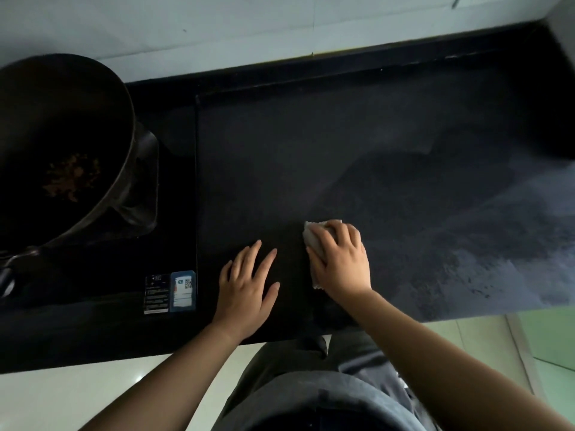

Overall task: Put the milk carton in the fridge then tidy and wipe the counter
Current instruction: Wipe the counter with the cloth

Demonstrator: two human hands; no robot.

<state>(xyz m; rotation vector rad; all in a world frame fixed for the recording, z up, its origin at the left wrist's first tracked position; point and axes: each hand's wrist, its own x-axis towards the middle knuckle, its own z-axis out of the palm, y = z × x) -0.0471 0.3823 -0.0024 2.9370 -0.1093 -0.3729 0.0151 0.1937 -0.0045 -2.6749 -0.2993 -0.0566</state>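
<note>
The black counter (357, 144) fills the middle of the head view. My right hand (340, 262) presses a folded grey-white cloth (312, 241) flat against the counter near its front edge. The cloth shows past my fingertips and under the palm's left side. My left hand (249, 284) lies flat on the counter just left of the cloth, fingers spread, holding nothing. A paler, streaky sheen covers the counter to the right. No milk carton or fridge is in view.
A dark wok (59, 144) with brown food bits sits on a black cooktop (174, 188) at the left, with labels (171, 292) at the cooktop's front corner. A pale wall (249, 23) runs behind the counter. Light floor tiles (529, 353) lie at lower right.
</note>
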